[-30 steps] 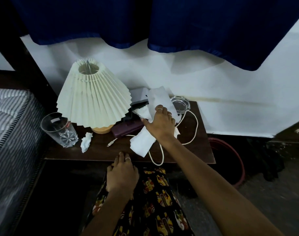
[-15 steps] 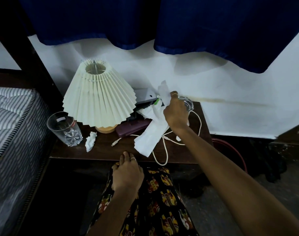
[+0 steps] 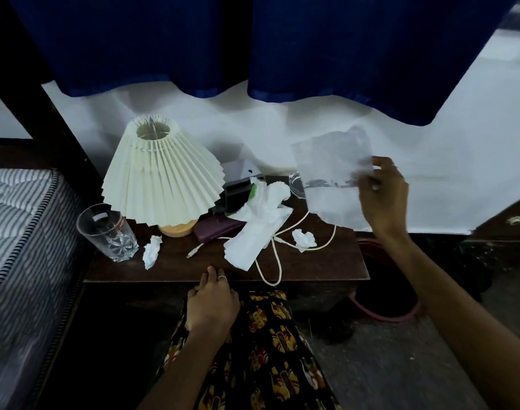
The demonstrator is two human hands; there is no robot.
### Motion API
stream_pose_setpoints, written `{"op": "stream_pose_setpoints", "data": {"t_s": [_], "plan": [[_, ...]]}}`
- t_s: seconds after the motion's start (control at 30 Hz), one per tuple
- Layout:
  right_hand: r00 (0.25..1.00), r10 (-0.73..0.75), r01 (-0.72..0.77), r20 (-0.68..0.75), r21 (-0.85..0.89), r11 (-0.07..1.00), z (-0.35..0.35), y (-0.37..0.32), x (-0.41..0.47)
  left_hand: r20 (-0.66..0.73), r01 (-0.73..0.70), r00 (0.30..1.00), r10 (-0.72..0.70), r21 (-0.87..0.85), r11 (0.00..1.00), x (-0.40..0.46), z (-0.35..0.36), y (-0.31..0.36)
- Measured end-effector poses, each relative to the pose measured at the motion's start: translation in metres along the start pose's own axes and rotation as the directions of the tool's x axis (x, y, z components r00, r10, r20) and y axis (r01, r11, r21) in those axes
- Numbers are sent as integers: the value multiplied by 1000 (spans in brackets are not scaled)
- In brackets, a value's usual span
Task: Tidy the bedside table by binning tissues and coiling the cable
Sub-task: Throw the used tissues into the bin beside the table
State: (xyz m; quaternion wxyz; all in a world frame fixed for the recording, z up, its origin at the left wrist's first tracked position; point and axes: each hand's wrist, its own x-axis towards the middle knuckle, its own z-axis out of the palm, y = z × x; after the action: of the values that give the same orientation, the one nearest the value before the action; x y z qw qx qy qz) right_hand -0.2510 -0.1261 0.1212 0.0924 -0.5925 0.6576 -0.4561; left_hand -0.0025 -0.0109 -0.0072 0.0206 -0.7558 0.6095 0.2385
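My right hand [image 3: 383, 196] holds a thin white tissue sheet [image 3: 331, 179] up in the air, to the right of the bedside table [image 3: 326, 267] and above the bin. More white tissues [image 3: 258, 226] lie heaped in the table's middle. One crumpled tissue ball [image 3: 304, 239] sits on the right part and another [image 3: 151, 251] sits near the glass. A white cable [image 3: 278, 261] loops loosely over the tabletop and its front edge. My left hand [image 3: 212, 300] rests on my lap at the table's front edge, holding nothing.
A pleated cream lamp [image 3: 161, 179] stands at the table's back left, a drinking glass [image 3: 109, 232] beside it. A purple case [image 3: 217, 229] and a small glass dish [image 3: 297, 182] lie behind the tissues. A red-rimmed bin [image 3: 386, 315] sits on the floor right of the table. A striped mattress [image 3: 19, 220] is at the left.
My right hand lifted one tissue sheet off the pile and carried it up and to the right. A crumpled ball now shows where the hand was. The left hand stayed put.
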Motion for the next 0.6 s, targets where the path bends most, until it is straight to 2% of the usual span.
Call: {"op": "stream_pose_setpoints", "data": {"t_s": [0.17,0.27,0.43,0.6], "plan": [[980,147,-134,-135,95,986,-50,57,-19,6,6,1000,-6,3,1000,0,-1,2],[951,262,-248,-164,98,964,-68,86,-32,12,8,1000,-8,18,1000,0,0,4],[903,389,-391,-182,31,920,-69,117,-50,5,9,1000,-10,59,998,0,1,5],[823,530,-533,-203,41,845,-58,145,-57,-9,7,1000,-6,93,996,1,2,6]]}}
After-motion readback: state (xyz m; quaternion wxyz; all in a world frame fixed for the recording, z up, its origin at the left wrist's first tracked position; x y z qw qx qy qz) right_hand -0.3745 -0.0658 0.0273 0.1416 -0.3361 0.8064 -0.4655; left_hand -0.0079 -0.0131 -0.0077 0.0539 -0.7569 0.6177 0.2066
